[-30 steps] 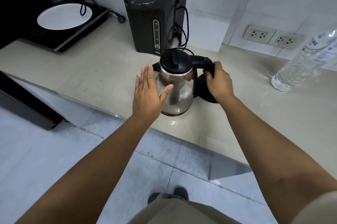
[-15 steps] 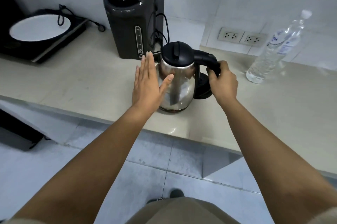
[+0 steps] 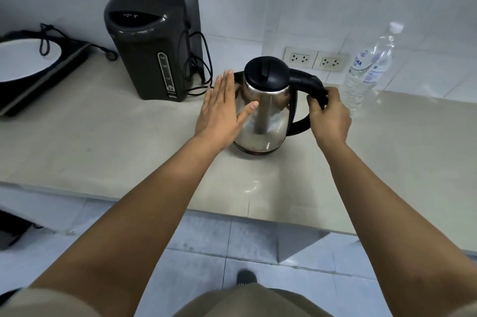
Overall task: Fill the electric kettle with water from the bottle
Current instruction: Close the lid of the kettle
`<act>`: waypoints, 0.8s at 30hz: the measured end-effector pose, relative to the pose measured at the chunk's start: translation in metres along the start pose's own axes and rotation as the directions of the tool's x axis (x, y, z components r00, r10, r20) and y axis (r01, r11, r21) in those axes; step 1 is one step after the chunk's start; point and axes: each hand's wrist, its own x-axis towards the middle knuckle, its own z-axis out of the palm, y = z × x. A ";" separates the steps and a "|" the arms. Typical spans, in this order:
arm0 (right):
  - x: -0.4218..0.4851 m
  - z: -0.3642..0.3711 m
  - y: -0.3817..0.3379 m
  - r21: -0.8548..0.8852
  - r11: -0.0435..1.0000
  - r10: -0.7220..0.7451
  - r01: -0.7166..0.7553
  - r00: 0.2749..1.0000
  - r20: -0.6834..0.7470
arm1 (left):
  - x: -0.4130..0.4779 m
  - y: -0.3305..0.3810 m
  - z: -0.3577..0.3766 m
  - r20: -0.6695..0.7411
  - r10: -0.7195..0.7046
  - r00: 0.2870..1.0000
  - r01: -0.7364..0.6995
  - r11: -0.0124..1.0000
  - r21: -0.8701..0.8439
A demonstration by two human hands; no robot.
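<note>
Two hands are attending to the electric kettle [image 3: 263, 115], which is standing upright about midway across the desk [image 3: 103, 141] with its black lid [image 3: 265, 71] sitting closed. The right hand [image 3: 330, 115] is gripping the black handle [image 3: 309, 81], fingers curled round its upper bend, probably to steady the kettle where it is wanted. The left hand [image 3: 222, 107] is lying flat, fingers straight and together, its palm at the steel wall on the side away from the handle. I cannot tell whether it is truly touching. It is holding nothing, and seems to be bracing the body against turning. The water bottle [image 3: 371, 63] is standing capped at the back right, just beyond the right hand, so an easy reach is waiting there. Nothing is being poured yet: lid and cap are both waiting to be opened first. A dark hot-water pot [image 3: 152, 43] is standing behind on the left, its cord trailing near the kettle.
</note>
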 end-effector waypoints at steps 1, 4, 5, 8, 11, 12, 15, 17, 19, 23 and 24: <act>0.006 0.002 0.003 -0.005 1.000 -0.001 0.001 1.000 -0.006 | 0.006 0.001 0.003 0.015 -0.002 1.000 0.002 1.000 0.010; 0.021 0.008 0.011 -0.013 1.000 -0.001 0.001 1.000 0.000 | 0.022 0.003 0.012 0.065 -0.023 0.998 0.021 0.999 0.032; 0.027 0.011 0.014 -0.013 1.000 0.004 -0.004 1.000 0.006 | 0.028 0.004 0.015 0.075 -0.031 0.997 0.028 0.999 0.039; 0.038 0.019 0.020 -0.015 1.000 0.021 -0.020 0.999 0.024 | 0.040 0.005 0.023 0.089 -0.048 0.995 0.043 0.998 0.053; 0.043 0.027 0.026 -0.014 0.999 0.030 -0.029 0.999 0.039 | 0.047 0.004 0.029 0.100 -0.066 0.993 0.061 0.997 0.052; 0.044 0.029 0.027 -0.013 1.000 0.028 -0.028 0.999 0.041 | 0.048 0.002 0.031 0.104 -0.066 0.992 0.062 0.997 0.045; 0.048 0.034 0.028 -0.005 1.000 0.031 -0.031 0.998 0.046 | 0.052 0.001 0.032 0.102 -0.062 0.993 0.061 0.998 0.010; 0.048 0.037 0.027 -0.002 1.000 0.027 -0.027 0.998 0.052 | 0.053 0.000 0.032 0.082 -0.071 0.994 0.073 0.997 -0.012; 0.047 0.040 0.028 -0.001 1.000 0.016 -0.015 0.998 0.054 | 0.052 -0.002 0.031 0.058 -0.068 0.996 0.070 0.997 -0.023; 0.045 0.040 0.031 0.000 1.000 0.004 -0.004 0.998 0.061 | 0.045 -0.007 0.031 0.034 -0.036 0.999 0.037 0.999 -0.029; 0.044 0.040 0.031 0.004 1.000 0.007 -0.007 0.998 0.061 | 0.044 -0.007 0.031 0.032 -0.033 0.999 0.034 0.999 -0.035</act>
